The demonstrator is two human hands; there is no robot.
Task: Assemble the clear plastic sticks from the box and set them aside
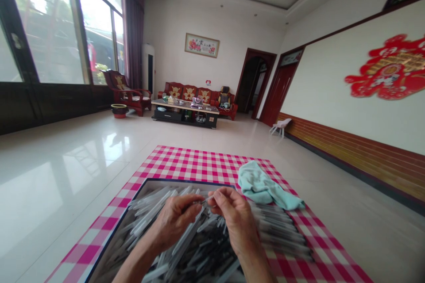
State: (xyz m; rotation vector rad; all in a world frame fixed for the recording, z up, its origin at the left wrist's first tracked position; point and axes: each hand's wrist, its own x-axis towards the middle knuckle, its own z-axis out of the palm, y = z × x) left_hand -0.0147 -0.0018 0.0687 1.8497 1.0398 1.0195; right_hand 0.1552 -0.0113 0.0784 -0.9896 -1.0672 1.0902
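Head view: my left hand [174, 221] and right hand [235, 223] are both closed to a pinch, fingers curled, fingertips nearly meeting over the far part of the tray. Between them I have hold of one slim translucent plastic piece [207, 199]; its exact form is too small to tell. Item is held up, above the rest of the lot. Directly beneath my hands sits a dark-rimmed tray [172, 181], heaped with loose slender plastic tubes [199, 252], pale and dark, lying at mixed angles. Ahead of my right hand, a crumpled pale teal cloth [262, 185] lies partly over the tray's corner, on a pink-and-white checked tablecloth [186, 163] spread beneath.
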